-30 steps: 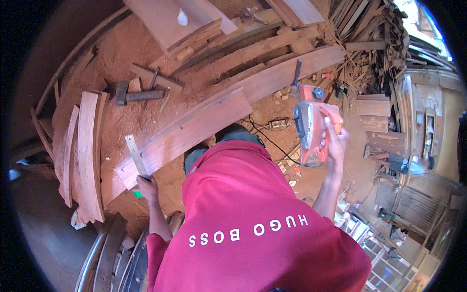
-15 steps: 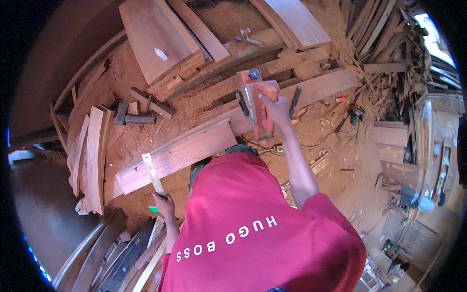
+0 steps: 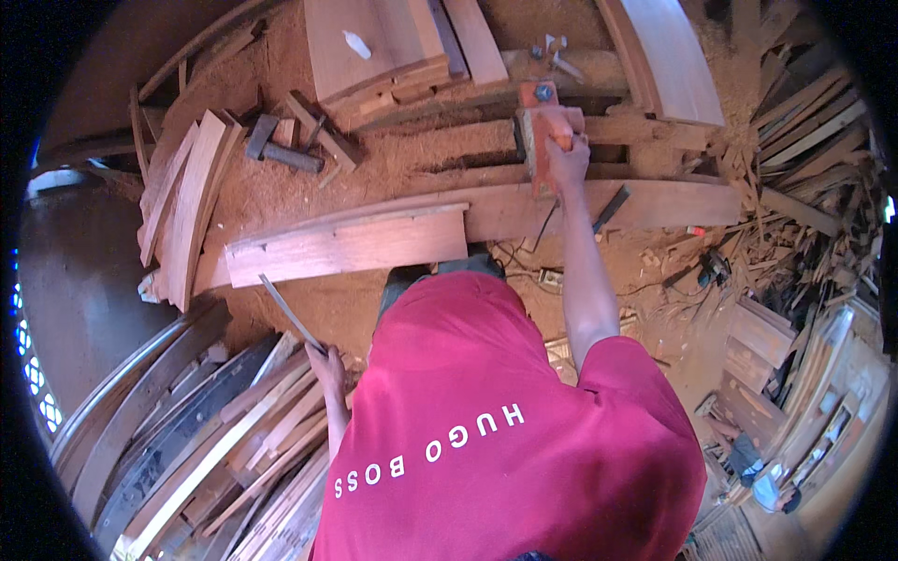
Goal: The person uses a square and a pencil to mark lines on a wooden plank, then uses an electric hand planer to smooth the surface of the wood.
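The person's right arm (image 3: 591, 280) stretches forward, the right hand (image 3: 568, 161) clenched — the left hand (image 3: 327, 368), also gripping, sits near the torso (image 3: 496, 393).

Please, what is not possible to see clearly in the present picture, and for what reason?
In the head view:
Electric planer: handle partly covered by the right hand.
Metal straightedge: near end hidden inside the left hand.
Person's legs: mostly hidden by the red shirt.
Board under the white bottle: far end cut off by the upper edge.
Co-worker: hands too small.
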The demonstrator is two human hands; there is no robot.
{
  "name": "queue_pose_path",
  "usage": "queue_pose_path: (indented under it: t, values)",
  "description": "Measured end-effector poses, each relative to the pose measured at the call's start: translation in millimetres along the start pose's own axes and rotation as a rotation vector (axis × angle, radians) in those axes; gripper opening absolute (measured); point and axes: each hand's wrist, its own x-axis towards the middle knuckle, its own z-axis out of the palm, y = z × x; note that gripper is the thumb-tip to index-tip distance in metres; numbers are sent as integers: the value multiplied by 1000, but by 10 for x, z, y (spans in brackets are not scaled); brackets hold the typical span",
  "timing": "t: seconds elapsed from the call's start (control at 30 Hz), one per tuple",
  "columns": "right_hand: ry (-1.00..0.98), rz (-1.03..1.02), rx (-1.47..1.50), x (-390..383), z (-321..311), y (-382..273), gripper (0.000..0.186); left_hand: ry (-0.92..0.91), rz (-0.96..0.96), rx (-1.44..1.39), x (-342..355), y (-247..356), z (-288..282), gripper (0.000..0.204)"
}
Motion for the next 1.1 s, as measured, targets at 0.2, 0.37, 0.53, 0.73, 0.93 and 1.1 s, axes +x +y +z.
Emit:
queue_pose_path:
  t: [0.2,0.37,0.53,0.73,0.93,1.1]
  values:
    - [24,-171,-141,70,-180,-389,35,-94,102,-390,375,1071,15,16]
    - [88,-452,-55,-322,-600,-1691,42,-380,119,-886,658,2081,172,21]
    - [-581,-508,239,-1234,-621,-2383,36,-796,31,-1383,555,3002,265,32]
    - [-631,-484,336,-2071,-342,-2717,39,-964,91,-1379,594,3180,5,35]
    - [-539,-215,346,-2609,113,-3093,43,-954,246,-1111,926,2757,-255,40]
    - [-203,-271,84,-3060,474,-3036,32,-1001,459,-553,1364,2360,-740,57]
